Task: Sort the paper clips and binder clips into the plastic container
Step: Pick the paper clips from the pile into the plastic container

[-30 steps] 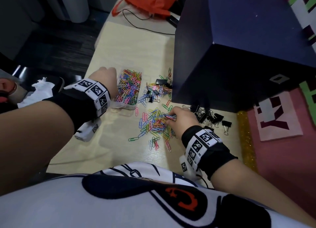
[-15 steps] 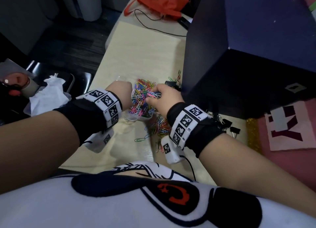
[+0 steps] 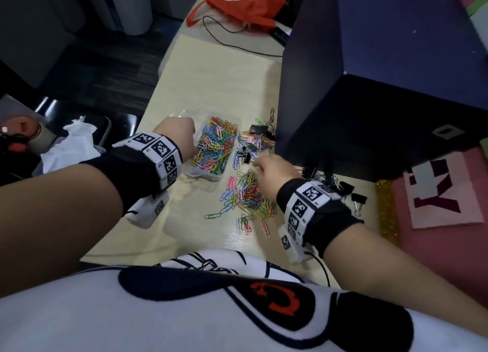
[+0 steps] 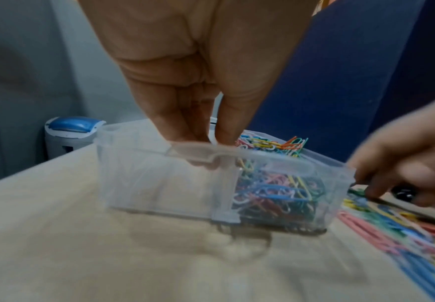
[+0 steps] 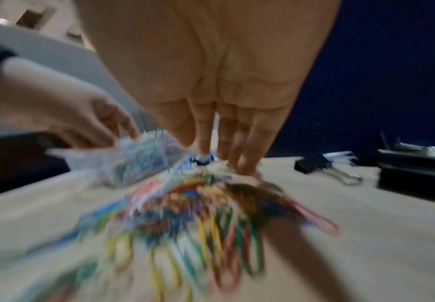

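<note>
A clear plastic container (image 3: 208, 176) stands on the table, and its right compartment is heaped with coloured paper clips (image 3: 214, 145). My left hand (image 3: 177, 132) pinches the container's near rim (image 4: 195, 149) between thumb and fingers. A loose pile of paper clips (image 3: 245, 190) lies just right of the container. My right hand (image 3: 264, 164) reaches down onto the far edge of that pile (image 5: 198, 204) with straight fingers (image 5: 247, 161), and nothing shows between them. Black binder clips (image 3: 250, 145) mixed with paper clips lie beyond the hand. More binder clips (image 3: 340, 188) lie to its right.
A big dark blue box (image 3: 369, 87) stands close on the right, over the binder clips. A red bag (image 3: 237, 6) and a black cable (image 3: 237, 40) lie at the table's far end. The table's left edge drops to a chair holding white tissue (image 3: 71, 140).
My right hand left the pile, went over the container half a second ago, and is now back down at the loose pile. The left hand stays on the container.
</note>
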A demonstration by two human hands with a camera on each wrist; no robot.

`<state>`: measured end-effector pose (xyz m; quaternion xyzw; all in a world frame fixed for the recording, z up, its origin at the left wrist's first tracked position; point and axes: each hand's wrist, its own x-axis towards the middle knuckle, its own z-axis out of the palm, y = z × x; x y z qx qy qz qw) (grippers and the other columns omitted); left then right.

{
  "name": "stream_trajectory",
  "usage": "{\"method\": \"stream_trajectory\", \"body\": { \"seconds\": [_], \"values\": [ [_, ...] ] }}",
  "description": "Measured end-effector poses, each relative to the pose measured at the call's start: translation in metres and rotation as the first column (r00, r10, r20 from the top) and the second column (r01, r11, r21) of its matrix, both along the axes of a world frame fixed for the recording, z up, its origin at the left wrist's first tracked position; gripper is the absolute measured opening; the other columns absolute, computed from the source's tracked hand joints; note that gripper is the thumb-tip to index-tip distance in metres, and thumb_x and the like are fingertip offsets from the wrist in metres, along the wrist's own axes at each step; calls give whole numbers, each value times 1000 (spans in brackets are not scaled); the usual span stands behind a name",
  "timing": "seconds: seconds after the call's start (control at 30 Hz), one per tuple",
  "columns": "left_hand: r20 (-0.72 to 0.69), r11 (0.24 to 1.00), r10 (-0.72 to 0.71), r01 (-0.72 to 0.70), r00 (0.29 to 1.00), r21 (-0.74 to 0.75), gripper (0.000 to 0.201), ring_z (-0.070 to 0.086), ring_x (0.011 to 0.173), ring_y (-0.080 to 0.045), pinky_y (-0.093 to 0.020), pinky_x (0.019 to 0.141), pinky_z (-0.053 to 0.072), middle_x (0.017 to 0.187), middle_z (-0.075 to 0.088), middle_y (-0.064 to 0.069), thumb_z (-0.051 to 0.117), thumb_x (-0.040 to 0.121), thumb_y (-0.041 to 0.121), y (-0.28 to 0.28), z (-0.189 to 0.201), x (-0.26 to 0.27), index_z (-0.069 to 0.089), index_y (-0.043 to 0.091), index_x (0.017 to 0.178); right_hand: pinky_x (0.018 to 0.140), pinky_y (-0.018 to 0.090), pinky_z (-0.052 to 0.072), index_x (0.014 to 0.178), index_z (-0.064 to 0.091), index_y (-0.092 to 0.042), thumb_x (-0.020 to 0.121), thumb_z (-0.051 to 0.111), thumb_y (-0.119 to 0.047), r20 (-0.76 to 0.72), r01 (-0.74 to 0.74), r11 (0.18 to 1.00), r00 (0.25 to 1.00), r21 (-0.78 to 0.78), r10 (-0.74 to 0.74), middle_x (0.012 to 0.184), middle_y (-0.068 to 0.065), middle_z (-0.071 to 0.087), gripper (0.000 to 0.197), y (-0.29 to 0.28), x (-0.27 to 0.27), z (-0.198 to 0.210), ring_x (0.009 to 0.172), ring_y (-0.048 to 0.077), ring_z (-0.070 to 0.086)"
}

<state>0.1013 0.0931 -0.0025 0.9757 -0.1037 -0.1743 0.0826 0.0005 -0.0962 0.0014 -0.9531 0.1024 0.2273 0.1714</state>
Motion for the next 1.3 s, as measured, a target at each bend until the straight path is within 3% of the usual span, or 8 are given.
{"method": "stream_trajectory", "body": {
  "seconds": [0.1,0.3,0.43,0.6,0.73,0.9,1.03,1.3],
  "values": [
    [22,1000,16,-17,1000,2,34,58,105,-35,-40,85,50,113,63,-17,64,88,18,2,2,5,56,10,119,113,34,24,141,42,-21,96,43,-14,-14,-195,981,981,6,195,148,2,34,45,3,-22,-19,136,24,30],
    [180,984,-143,160,973,-84,31,55,104,-37,-44,85,49,119,49,-15,53,89,20,-14,21,-17,54,15,120,104,33,37,122,60,-26,91,44,-5,97,-190,982,978,19,187,125,0,50,40,-11,-42,-28,119,21,43],
    [20,882,-465,465,885,-74,30,56,107,-27,-36,86,46,120,54,-7,50,91,20,-42,26,-52,56,19,120,109,33,34,132,51,-19,90,40,1,132,48,998,990,42,-53,135,5,42,48,-27,-37,-23,128,23,39],
    [-202,782,-581,610,788,126,47,58,100,-28,-39,75,52,118,46,-8,60,86,29,-57,3,-82,46,14,128,118,33,15,153,10,-25,75,41,16,-102,-67,997,992,29,70,161,-9,1,93,-23,-27,-16,147,18,10],
    [-241,661,-654,697,717,278,88,51,105,-31,-43,80,51,120,42,-8,83,60,47,-49,-11,-88,38,15,129,117,33,18,150,26,-19,78,45,10,-84,-173,985,982,-12,172,159,-2,15,79,-21,-42,-22,144,21,17],
    [-246,686,-638,683,730,249,63,55,100,-31,-41,79,52,117,43,-9,78,72,28,-49,-13,-89,43,13,122,107,36,36,137,43,-23,90,56,-23,57,-87,996,995,21,85,135,3,42,48,-24,-63,-20,126,24,40],
    [-241,733,-609,652,756,192,37,61,89,-30,-43,75,55,106,48,-9,65,81,14,-51,-17,-85,48,12,114,99,41,45,137,30,-25,64,77,-57,-119,102,990,986,-93,-113,131,6,29,93,-19,-69,-15,120,28,43],
    [-142,727,-643,658,753,195,21,60,91,-27,-31,65,41,101,54,-9,48,93,13,-55,-20,-85,56,10,112,95,40,45,123,47,-25,84,65,-37,26,-9,1000,1000,27,8,118,5,35,45,11,-62,-31,107,28,46]
  ]
}}
